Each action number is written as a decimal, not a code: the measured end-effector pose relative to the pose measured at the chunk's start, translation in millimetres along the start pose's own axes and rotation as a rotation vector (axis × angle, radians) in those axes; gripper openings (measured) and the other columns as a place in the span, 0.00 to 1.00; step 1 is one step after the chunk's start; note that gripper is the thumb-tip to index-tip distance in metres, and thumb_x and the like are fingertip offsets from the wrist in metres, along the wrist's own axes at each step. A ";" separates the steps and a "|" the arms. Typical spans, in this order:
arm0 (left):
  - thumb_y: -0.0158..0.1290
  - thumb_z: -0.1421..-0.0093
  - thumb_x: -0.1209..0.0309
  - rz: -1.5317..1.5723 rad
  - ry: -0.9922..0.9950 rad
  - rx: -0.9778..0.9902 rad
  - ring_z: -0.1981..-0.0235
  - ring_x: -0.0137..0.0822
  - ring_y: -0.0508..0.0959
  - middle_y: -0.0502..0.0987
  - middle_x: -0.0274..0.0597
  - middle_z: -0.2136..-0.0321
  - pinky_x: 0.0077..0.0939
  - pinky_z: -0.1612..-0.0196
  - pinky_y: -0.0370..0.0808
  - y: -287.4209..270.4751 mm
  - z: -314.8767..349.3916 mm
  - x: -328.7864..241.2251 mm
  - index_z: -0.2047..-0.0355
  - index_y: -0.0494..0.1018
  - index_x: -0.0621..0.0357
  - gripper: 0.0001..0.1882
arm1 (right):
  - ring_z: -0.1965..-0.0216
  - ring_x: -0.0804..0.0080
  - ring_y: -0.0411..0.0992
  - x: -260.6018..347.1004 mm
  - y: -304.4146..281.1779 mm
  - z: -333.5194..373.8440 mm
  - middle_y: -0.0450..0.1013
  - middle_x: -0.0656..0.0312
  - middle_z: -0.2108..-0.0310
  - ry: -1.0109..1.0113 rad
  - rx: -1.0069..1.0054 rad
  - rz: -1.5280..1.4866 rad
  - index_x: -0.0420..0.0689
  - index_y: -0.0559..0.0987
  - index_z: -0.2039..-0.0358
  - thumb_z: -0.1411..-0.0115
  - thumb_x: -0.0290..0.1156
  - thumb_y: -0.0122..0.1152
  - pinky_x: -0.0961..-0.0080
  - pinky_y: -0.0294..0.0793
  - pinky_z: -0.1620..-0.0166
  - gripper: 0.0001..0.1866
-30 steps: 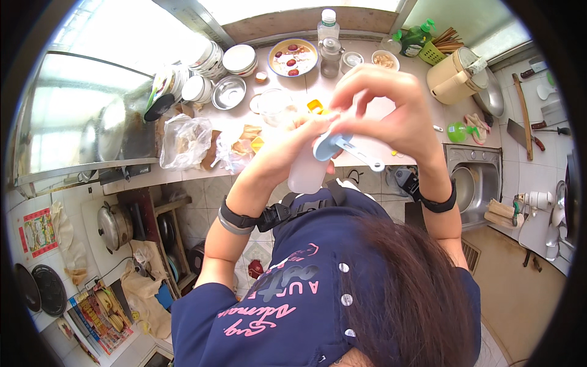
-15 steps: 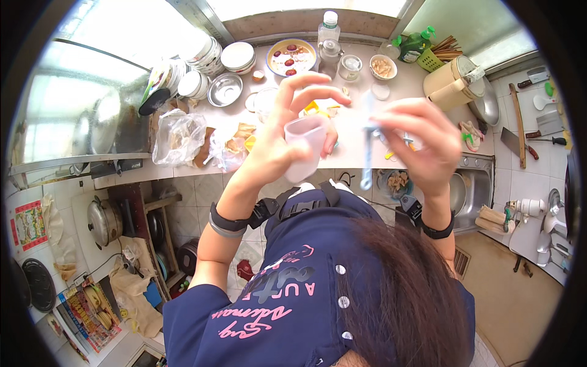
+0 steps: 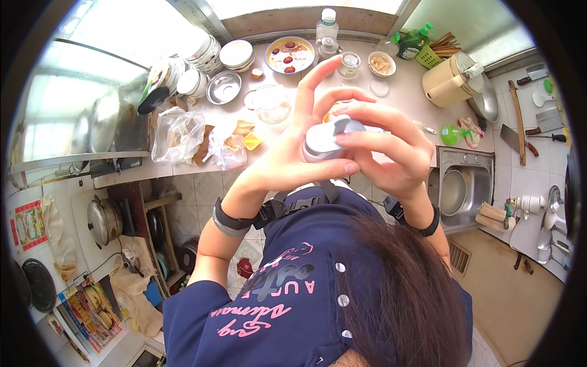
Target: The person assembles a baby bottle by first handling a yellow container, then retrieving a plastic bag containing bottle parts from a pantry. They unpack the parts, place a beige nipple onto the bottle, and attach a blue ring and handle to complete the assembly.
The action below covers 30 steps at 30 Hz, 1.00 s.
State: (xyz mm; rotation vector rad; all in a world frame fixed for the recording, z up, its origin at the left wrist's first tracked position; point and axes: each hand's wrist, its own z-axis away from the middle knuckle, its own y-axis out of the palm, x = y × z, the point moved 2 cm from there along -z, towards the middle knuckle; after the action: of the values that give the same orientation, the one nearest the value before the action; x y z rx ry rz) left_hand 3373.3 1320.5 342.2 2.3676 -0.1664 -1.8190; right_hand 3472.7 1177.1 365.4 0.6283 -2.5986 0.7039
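Note:
A small translucent plastic container [image 3: 312, 156] is held over the front of the counter between the thumb and palm of my left hand [image 3: 287, 150]. The index finger of that hand points upward and its other fingers curl behind. On the container's mouth sits a pale blue-grey lid [image 3: 324, 137] with a raised tab. My right hand [image 3: 394, 144] has its fingertips on this lid, its thumb side partly hidden. Whether the lid is fully seated I cannot tell. Behind my hands, a clear round dish [image 3: 272, 105] rests on the counter.
At the back stand a bowl with red dates [image 3: 290, 56], a clear bottle [image 3: 327, 24] and a small bowl of pale pieces [image 3: 382, 63]. Plastic bags [image 3: 177, 134] lie left. A beige pot [image 3: 449, 82], green bottle [image 3: 450, 134] and sink [image 3: 474, 183] are right.
My right hand has moved left, bringing the pale blue lid onto the container's mouth. The container, seen from the side before, now shows its lidded top.

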 end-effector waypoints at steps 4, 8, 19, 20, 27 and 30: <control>0.69 0.48 0.69 0.061 -0.011 -0.010 0.37 0.44 0.70 0.65 0.48 0.35 0.44 0.33 0.66 1.1 1.9 -1.2 0.25 0.34 0.54 0.63 | 0.54 0.58 0.81 4.1 -6.5 5.4 0.82 0.53 0.56 0.216 0.134 -0.190 0.42 0.85 0.63 0.55 0.16 0.69 0.65 0.81 0.49 0.16; 0.69 0.49 0.68 -0.051 -0.043 0.057 0.34 0.44 0.67 0.64 0.51 0.35 0.44 0.33 0.66 1.7 2.6 -0.7 0.24 0.32 0.53 0.65 | 0.47 0.55 0.78 3.3 -1.1 10.3 0.82 0.51 0.57 0.481 0.156 -0.496 0.39 0.77 0.57 0.44 0.18 0.70 0.59 0.75 0.42 0.15; 0.67 0.47 0.47 0.259 0.001 0.006 0.60 0.38 0.83 0.61 0.67 0.33 0.30 0.58 0.81 3.4 -4.9 6.4 0.24 0.32 0.44 0.65 | 0.54 0.58 0.81 7.1 -6.4 -1.0 0.83 0.54 0.57 0.324 0.215 -0.234 0.39 0.85 0.59 0.52 0.18 0.74 0.68 0.77 0.48 0.17; 0.60 0.44 0.41 0.249 0.020 0.011 0.62 0.38 0.83 0.63 0.66 0.34 0.29 0.60 0.81 2.5 -5.5 6.5 0.25 0.36 0.45 0.59 | 0.54 0.58 0.81 5.9 -4.2 -0.5 0.83 0.54 0.57 0.334 0.226 -0.197 0.39 0.85 0.58 0.51 0.20 0.74 0.68 0.77 0.48 0.18; 0.32 0.29 0.34 0.540 -0.276 -0.378 0.60 0.42 0.83 0.74 0.53 0.43 0.36 0.57 0.84 -11.8 -10.5 32.6 0.34 0.58 0.54 0.40 | 0.43 0.57 0.73 -4.0 30.5 19.0 0.70 0.50 0.43 0.493 0.395 0.056 0.43 0.65 0.32 0.62 0.41 0.86 0.67 0.78 0.48 0.58; 0.32 0.29 0.33 0.515 -0.329 -0.477 0.43 0.43 0.77 0.74 0.51 0.41 0.43 0.43 0.77 -14.9 -1.9 50.9 0.36 0.63 0.54 0.40 | 0.43 0.55 0.73 -12.3 45.9 30.5 0.70 0.50 0.43 0.527 0.369 0.009 0.42 0.66 0.34 0.61 0.36 0.84 0.68 0.80 0.47 0.54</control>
State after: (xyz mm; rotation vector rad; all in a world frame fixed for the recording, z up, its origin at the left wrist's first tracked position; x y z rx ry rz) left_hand 3388.2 1326.1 291.6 1.5254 -0.3064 -1.7281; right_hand 3452.6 1200.0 317.9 0.4528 -2.0037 1.1855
